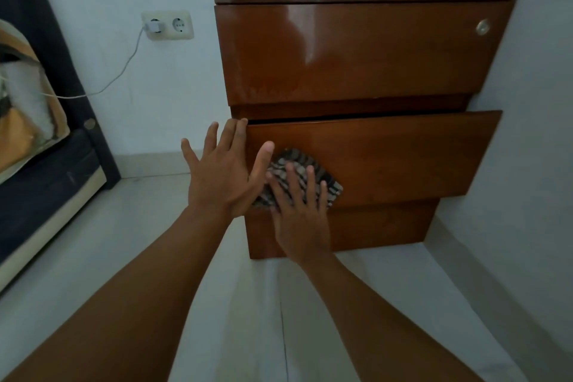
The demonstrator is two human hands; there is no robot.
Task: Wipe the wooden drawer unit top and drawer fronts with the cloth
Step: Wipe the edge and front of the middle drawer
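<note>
A brown wooden drawer unit (pixel 356 53) stands in the room's corner against the wall. Its middle drawer (pixel 403 152) is pulled out a little. A folded checked cloth (pixel 325 183) lies flat on the left part of that drawer front. My right hand (pixel 299 214) presses on the cloth with fingers spread. My left hand (pixel 223 174) rests at the drawer's left edge, fingers apart, its thumb touching the cloth's upper corner. The top drawer front has a round lock (pixel 482 27) at the right and pale smears.
A wall socket (pixel 167 25) with a plugged charger and white cable (pixel 124 68) sits left of the unit. A dark bed frame and mattress (pixel 46 164) fill the left side. Pale floor tiles (pixel 155 226) run below, and a white wall (pixel 527 133) closes the right.
</note>
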